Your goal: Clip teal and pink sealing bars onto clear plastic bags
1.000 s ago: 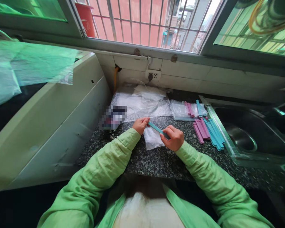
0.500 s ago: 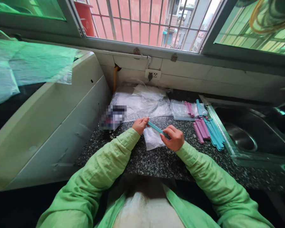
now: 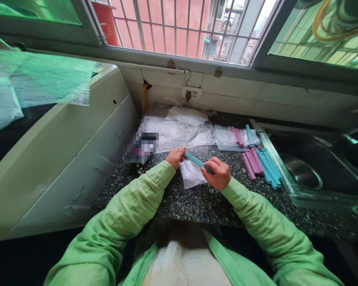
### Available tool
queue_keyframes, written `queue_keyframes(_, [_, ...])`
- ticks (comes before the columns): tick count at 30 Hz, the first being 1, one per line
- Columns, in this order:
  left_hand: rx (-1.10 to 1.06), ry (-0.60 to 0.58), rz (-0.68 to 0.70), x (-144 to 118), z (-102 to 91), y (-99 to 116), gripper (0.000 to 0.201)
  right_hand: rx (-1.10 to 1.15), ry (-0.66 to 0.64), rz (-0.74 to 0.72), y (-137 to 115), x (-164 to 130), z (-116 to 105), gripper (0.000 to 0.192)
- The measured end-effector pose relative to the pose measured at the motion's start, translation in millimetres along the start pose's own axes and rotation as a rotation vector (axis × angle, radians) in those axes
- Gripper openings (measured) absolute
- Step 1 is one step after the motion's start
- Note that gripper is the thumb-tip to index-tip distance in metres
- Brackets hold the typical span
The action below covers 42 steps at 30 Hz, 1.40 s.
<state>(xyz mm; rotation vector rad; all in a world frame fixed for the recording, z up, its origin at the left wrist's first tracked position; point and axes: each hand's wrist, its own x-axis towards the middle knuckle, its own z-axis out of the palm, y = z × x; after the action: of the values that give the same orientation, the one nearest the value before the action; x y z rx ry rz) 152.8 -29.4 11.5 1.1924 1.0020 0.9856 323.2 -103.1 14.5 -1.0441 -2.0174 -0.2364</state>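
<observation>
A slim blue plastic strip, like a bag sealing clip, [image 3: 195, 159] slants between my two hands above the dark speckled counter [image 3: 167, 202]. My left hand [image 3: 175, 157] pinches its upper left end. Around its lower right end, the fingers of my right hand [image 3: 218, 173] are closed. Under the strip lies a small clear plastic bag [image 3: 191, 177], partly covered by my right hand. To the right, several pink strips [image 3: 253, 162] lie beside several blue strips [image 3: 269, 168]. Behind them, more pink and blue strips rest on a stack of clear bags [image 3: 225, 137].
Large clear plastic packaging [image 3: 176, 129] lies at the back, with a blurred packet [image 3: 141, 147] left of it. A metal sink [image 3: 316, 167] is set into the counter on the right. A white appliance [image 3: 77, 159] stands at the left. A wall socket [image 3: 192, 93] holds a plug.
Almost nothing differs. Both hands keep hold of the blue strip, and the whole view has shifted very slightly.
</observation>
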Motion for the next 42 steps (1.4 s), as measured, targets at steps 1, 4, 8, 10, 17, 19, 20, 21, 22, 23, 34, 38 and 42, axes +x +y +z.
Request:
queue_keyframes(1, [-0.006, 0.001, -0.003, 0, 0.2, 0, 0.039, 0.002, -0.003, 0.003, 0, 0, 0, 0.003])
queue_keyframes(4, [-0.043, 0.0, -0.02, 0, 1.3, -1, 0.038, 0.019, -0.007, 0.013, -1, 0, -1, 0.002])
queue_keyframes(8, [-0.079, -0.003, -0.046, 0, 2.5, -2, 0.039, 0.03, -0.002, 0.023, -1, 0, -2, 0.002])
queue_keyframes(10, [-0.077, -0.005, -0.044, 1, 2.4, -2, 0.04, 0.019, -0.002, 0.024, -1, 1, -1, 0.003])
queue_keyframes(17, [0.003, -0.017, -0.032, 4, -1.6, -4, 0.042, 0.0, -0.021, 0.023, 3, 0, 0, 0.004])
queue_keyframes(19, [0.021, -0.034, 0.0, 4, -3.9, -3, 0.043, 0.022, -0.018, 0.028, 4, 0, 0, 0.005])
queue_keyframes(20, [0.033, -0.052, 0.026, 4, -5.1, -2, 0.044, 0.037, -0.015, 0.035, 5, 0, 0, 0.004])
queue_keyframes(21, [0.046, -0.078, 0.053, 4, -6.3, -1, 0.045, 0.054, -0.009, 0.043, 5, 0, 0, 0.004])
queue_keyframes(22, [0.061, -0.114, 0.075, 4, -7.5, 0, 0.046, 0.072, -0.003, 0.052, 5, 1, 0, 0.004])
queue_keyframes(23, [0.076, -0.156, 0.091, 4, -8.5, 1, 0.047, 0.088, 0.002, 0.063, 4, 1, -1, 0.005])
queue_keyframes(34, [0.083, -0.295, 0.219, 1, -8.5, -2, 0.033, 0.146, -0.039, 0.12, 3, 1, -1, 0.006])
queue_keyframes(38, [0.043, -0.324, 0.208, 2, -9.9, -5, 0.033, 0.151, -0.045, 0.116, 3, 2, -2, 0.006])
queue_keyframes(42, [0.0, -0.334, 0.188, 4, -10.6, -6, 0.035, 0.147, -0.03, 0.117, 3, 1, -3, 0.006])
